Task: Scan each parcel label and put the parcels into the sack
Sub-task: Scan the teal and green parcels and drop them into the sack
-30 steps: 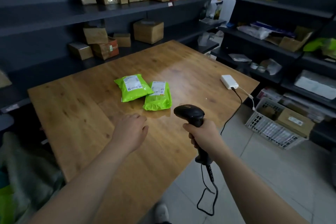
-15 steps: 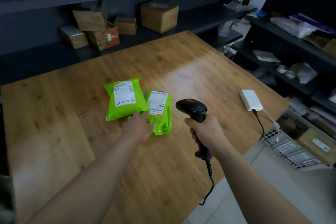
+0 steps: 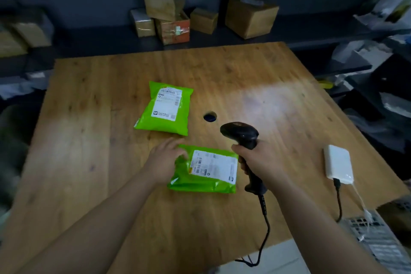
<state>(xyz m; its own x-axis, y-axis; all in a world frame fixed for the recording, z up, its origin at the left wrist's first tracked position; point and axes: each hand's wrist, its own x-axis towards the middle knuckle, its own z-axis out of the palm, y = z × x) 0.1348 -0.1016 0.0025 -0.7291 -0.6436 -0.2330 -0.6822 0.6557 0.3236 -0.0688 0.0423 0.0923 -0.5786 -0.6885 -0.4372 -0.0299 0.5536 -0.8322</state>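
Observation:
Two bright green parcels with white labels lie on the wooden table (image 3: 89, 140). The far green parcel (image 3: 165, 109) lies alone, label up. My left hand (image 3: 163, 160) holds the left end of the near green parcel (image 3: 206, 173), fingers curled over its crumpled edge, label facing up. My right hand (image 3: 258, 160) grips the handle of a black barcode scanner (image 3: 239, 132). The scanner's head hangs just above the near parcel's right end and points toward the far side of the table. No sack is in view.
A white power bank (image 3: 338, 163) with cables lies near the table's right edge. A round cable hole (image 3: 210, 117) sits between the far parcel and the scanner. Dark shelves behind hold cardboard boxes (image 3: 251, 15). A white wire basket (image 3: 378, 240) stands on the floor at lower right.
My left hand reached the parcels, took one and pulled it toward me, turning it sideways away from the other. The scanner hand stayed close beside it. My view tilted down.

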